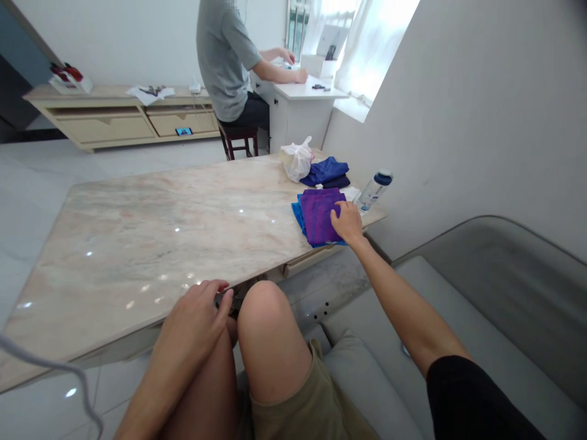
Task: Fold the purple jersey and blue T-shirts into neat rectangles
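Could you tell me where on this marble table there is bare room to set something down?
The marble table is bare from its left edge to the purple cloth stack under the right hand. The far right corner is crowded: white plastic bag, blue clothes, water bottle. The left hand rests at the near edge.

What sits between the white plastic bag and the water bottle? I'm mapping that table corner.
In the head view, folded blue cloths lie between the white plastic bag and the water bottle.
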Tool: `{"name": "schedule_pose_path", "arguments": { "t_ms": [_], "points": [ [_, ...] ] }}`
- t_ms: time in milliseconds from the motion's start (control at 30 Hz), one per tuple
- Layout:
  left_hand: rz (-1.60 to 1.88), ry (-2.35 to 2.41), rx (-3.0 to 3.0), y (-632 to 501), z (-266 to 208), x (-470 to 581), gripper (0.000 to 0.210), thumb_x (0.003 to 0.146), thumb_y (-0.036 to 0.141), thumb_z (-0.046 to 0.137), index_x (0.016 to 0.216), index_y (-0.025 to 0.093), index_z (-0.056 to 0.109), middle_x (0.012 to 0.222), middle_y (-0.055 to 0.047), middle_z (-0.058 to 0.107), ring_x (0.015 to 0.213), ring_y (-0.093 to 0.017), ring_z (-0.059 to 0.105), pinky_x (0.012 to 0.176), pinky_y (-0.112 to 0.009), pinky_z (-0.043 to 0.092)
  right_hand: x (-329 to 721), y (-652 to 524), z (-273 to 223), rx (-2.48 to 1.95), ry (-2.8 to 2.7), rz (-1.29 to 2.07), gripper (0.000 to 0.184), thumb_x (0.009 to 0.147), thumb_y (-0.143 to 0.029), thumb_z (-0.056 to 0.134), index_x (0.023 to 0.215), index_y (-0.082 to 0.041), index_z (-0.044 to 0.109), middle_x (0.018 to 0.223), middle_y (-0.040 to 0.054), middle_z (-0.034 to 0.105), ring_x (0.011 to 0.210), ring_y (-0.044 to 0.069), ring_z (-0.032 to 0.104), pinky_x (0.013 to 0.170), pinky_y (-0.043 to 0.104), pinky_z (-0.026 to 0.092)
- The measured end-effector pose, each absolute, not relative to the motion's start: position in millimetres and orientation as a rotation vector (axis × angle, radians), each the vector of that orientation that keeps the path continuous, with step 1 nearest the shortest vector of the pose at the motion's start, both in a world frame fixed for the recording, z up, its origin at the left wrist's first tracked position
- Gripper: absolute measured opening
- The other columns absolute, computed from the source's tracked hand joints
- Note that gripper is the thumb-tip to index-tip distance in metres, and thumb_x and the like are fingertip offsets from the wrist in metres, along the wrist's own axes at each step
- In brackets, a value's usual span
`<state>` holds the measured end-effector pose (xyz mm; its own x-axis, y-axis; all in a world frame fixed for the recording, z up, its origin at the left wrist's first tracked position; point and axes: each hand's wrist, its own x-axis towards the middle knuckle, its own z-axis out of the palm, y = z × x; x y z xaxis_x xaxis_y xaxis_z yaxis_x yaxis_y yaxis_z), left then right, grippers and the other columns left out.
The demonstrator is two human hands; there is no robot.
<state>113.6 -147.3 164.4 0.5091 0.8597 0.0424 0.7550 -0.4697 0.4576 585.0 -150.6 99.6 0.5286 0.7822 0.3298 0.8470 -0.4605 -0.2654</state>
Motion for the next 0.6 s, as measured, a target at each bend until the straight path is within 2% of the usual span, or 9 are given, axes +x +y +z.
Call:
{"name": "schedule_pose_path", "arguments": {
  "t_ms": [133, 233, 333, 467, 600],
  "points": [
    [0.314, 1.388, 2.433, -156, 177, 115, 0.032, 0.105, 0.04, 0.044, 0.107, 0.024, 0.071, 0.11, -0.011, 0.08, 0.106, -0.032, 0.073, 0.095, -0.045, 0.054, 557, -175, 95, -2.519, -1.43, -0.153, 0.046, 0.103, -0.045, 0.064, 0.139, -0.015, 0.069, 0.136, 0.0212, 0.068, 0.125, 0.037, 0.059, 0.104, 0.046, 0.049],
    [0.263, 1.403, 2.45, -166, 187, 117, 0.028, 0.108, 0.03, 0.045, 0.107, 0.021, 0.072, 0.107, -0.011, 0.079, 0.104, -0.029, 0.073, 0.094, -0.041, 0.053, 543, -179, 95, -2.616, -1.411, -0.164, 0.028, 0.106, -0.033, 0.06, 0.118, -0.015, 0.078, 0.126, 0.0202, 0.072, 0.117, 0.034, 0.062, 0.096, 0.042, 0.048],
    [0.311, 1.446, 2.452, -174, 190, 117, 0.026, 0.108, 0.026, 0.047, 0.106, 0.02, 0.072, 0.104, -0.01, 0.078, 0.101, -0.028, 0.073, 0.091, -0.038, 0.053, 539, -171, 108, -2.64, -1.515, -0.186, 0.021, 0.103, -0.023, 0.061, 0.106, -0.013, 0.079, 0.119, 0.0216, 0.074, 0.112, 0.034, 0.063, 0.092, 0.043, 0.043],
    [0.411, 1.502, 2.449, -182, 185, 111, 0.025, 0.109, 0.024, 0.049, 0.105, 0.02, 0.073, 0.104, -0.011, 0.078, 0.1, -0.027, 0.073, 0.089, -0.037, 0.052, 526, -149, 157, -2.503, -1.368, -0.364, 0.021, 0.104, -0.023, 0.061, 0.108, -0.01, 0.077, 0.111, 0.0259, 0.075, 0.105, 0.034, 0.063, 0.087, 0.043, 0.038],
    [0.496, 1.523, 2.404, -186, 184, 104, 0.023, 0.106, 0.022, 0.051, 0.104, 0.02, 0.073, 0.105, -0.012, 0.078, 0.101, -0.028, 0.072, 0.089, -0.038, 0.052, 488, -127, 226, -2.257, -1.186, -0.391, 0.025, 0.107, -0.028, 0.061, 0.122, -0.012, 0.071, 0.106, 0.0236, 0.075, 0.091, 0.029, 0.064, 0.083, 0.041, 0.037]
  ]
}}
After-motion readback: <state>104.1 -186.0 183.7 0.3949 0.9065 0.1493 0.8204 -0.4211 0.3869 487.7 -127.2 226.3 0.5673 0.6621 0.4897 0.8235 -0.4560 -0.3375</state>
